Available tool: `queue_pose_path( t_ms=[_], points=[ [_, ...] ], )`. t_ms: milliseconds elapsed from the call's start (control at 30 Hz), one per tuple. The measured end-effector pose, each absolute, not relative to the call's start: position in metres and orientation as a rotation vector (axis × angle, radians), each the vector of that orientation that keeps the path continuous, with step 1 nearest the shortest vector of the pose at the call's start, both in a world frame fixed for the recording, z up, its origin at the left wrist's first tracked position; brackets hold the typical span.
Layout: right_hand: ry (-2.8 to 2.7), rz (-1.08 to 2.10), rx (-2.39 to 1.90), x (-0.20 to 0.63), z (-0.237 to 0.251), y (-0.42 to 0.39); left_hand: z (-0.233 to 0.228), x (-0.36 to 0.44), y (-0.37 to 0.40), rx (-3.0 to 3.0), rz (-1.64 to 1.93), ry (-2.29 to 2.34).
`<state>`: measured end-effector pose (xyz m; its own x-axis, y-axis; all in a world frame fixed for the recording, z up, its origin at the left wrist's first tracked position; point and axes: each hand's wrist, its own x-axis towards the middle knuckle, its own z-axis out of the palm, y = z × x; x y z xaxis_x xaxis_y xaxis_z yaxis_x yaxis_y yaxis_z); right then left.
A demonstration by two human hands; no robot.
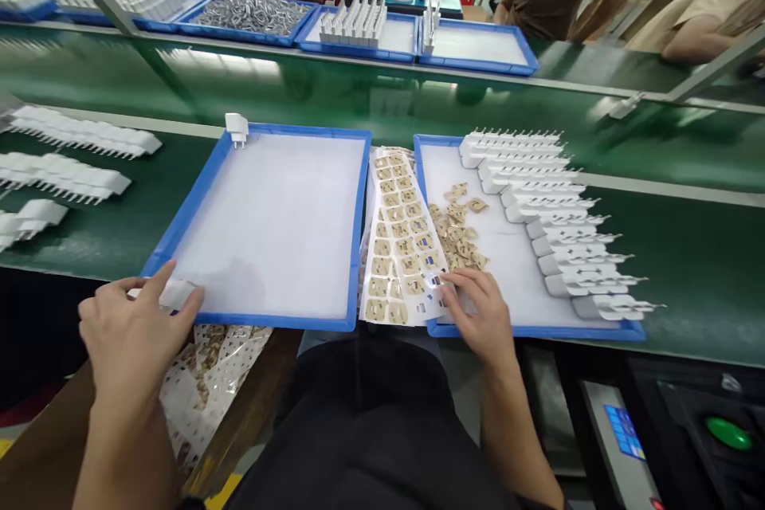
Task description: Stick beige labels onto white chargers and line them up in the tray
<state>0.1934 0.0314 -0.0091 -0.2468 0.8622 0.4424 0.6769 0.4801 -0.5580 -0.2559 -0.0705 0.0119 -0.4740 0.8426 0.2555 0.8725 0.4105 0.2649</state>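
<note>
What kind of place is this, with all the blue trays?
Most likely a factory assembly line. A long green conveyor belt runs past blue trays, rows of white plug parts wait in one tray, and the right hand touches a label sheet.

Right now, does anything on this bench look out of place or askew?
Yes: one white plug sits alone on the far left corner rim of the left blue tray, apart from the rows. The label sheet lies tilted across the gap between the trays.
</note>
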Motion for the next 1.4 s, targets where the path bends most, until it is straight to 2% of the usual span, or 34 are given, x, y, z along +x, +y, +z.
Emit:
queue_pose_path(
  t_ms=[100, 300, 467, 833, 1067, 1267, 1400],
  points=[
    [-2.083, 0.321, -1.295, 0.175, -0.012, 0.030, 0.012, -0.217, -0.048, -1.627, -0.635, -2.461],
    [-2.123, 0.329, -1.365, 0.176, -0.015, 0.030, 0.003, -0.090, 0.004, -2.512, -1.026, -1.933],
    [-2.079, 0.385, -1.344, 0.184, -0.014, 0.026, -0.009, -0.020, 0.025, -2.854, -0.871, -1.550],
    [-1.930, 0.404, -1.393, 0.169, -0.011, 0.026, -0.016, -0.011, 0.030, -2.894, -0.650, -1.618],
    [-1.712, 0.781, -1.044, 0.212, -0.003, 0.018, -0.010, -0.014, 0.033, -2.960, -0.498, -1.685],
    [-1.448, 0.385, -1.319, 0.279, -0.025, 0.013, 0.001, 0.004, 0.022, -2.929, -0.633, -1.597],
    [-1.479, 0.243, -1.540, 0.281, -0.037, 0.011, -0.002, 0.017, 0.013, -3.041, -0.569, -1.439]
  ],
)
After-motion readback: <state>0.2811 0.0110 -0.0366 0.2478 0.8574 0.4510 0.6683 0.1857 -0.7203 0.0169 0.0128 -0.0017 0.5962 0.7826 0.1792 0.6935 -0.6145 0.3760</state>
